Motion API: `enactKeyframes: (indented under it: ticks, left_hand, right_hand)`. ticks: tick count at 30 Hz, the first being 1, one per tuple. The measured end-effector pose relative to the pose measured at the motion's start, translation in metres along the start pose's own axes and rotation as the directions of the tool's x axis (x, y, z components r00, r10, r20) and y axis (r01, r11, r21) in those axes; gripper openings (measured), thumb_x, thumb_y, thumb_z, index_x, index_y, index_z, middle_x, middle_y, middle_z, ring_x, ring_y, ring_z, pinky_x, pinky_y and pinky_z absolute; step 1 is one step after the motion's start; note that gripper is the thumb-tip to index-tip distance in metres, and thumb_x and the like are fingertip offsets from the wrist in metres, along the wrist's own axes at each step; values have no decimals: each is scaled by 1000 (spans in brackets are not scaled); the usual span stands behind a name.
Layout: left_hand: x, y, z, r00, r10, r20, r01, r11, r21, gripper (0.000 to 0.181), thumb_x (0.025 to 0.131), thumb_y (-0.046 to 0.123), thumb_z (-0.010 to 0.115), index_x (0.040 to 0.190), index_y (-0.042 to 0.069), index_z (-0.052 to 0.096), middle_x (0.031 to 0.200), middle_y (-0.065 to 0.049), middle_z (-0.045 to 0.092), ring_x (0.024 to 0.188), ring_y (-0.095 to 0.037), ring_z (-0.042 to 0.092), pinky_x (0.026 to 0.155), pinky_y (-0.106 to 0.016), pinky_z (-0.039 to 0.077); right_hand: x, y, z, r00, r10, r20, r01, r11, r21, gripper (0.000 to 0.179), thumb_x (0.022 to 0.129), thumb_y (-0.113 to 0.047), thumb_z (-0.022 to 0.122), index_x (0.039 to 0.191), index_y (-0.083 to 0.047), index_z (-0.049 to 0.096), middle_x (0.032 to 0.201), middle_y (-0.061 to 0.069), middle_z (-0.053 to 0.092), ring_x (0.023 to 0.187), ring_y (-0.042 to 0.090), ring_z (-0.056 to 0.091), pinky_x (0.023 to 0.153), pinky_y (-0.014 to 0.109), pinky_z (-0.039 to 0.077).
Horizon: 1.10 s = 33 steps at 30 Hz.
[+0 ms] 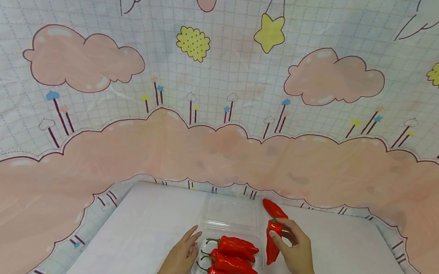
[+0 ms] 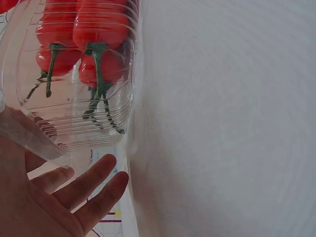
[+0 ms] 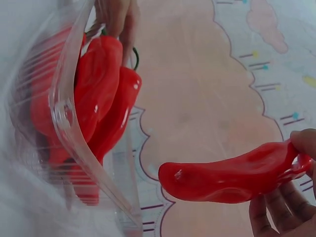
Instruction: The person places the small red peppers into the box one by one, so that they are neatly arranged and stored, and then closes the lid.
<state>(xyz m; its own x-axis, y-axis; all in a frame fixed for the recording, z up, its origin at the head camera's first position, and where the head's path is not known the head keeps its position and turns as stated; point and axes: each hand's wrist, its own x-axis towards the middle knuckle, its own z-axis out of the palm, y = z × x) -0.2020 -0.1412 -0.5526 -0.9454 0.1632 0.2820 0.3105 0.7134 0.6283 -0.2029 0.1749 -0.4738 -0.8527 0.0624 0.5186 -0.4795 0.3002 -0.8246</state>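
Fingers of the right hand (image 1: pixel 295 250) pinch a red pepper (image 1: pixel 272 245) at three o'clock of the clear tray (image 1: pixel 232 218); left hand (image 1: pixel 179 257), fingers straight, touches its nine o'clock side.

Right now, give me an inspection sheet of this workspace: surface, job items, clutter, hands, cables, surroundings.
Surface: white tabletop, flat, bare around the work.
Job's things: clear plastic clamshell tray, lid open toward the back; three red peppers lie inside, stems to the person's left. A fourth held pepper hangs beside the tray's right edge.
Clutter: one loose pepper on the table behind the held one.
Hands: left hand with straight fingers at the tray's left side; right hand pinches the held pepper at its stem end.
Cables: nothing seen.
Surroundings: cartoon cloud-and-star backdrop cloth behind and around the table.
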Motion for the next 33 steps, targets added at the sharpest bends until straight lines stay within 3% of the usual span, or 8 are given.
enactKeyframes:
  ticks: [10,17,24,33]
  left_hand:
    - [0,0,1,1000,-5,5,5,1000,2,41,94,8,56,135,3,57,150,-10,48,103,-17,67,82,-35,55]
    - [1,0,1,1000,1,4,-1,1000,9,42,94,8,56,135,3,57,150,-10,48,103,-17,66,82,-35,55]
    - [2,1,0,1000,-10,13,10,1000,10,42,94,8,57,136,3,57,150,-9,47,103,-17,66,81,-35,55]
    - [3,1,1,999,-25,26,25,1000,6,42,94,9,57,136,4,56,151,-8,46,104,-17,66,81,-35,55]
  right_hand:
    - [-4,-5,12,999,-11,50,14,999,-43,35,83,-5,76,116,-14,67,110,2,68,95,0,62,82,15,54]
    - [-4,2,22,991,-96,92,105,990,-96,34,82,-7,78,112,-20,68,106,-3,69,92,4,62,80,18,56]
    - [-7,2,32,986,-67,156,92,983,-160,35,81,-16,80,111,-29,67,108,-11,68,91,3,63,78,20,57]
    - [-9,-1,44,972,-61,229,114,968,-225,38,78,-12,82,110,-28,71,108,-15,67,98,10,66,83,28,59]
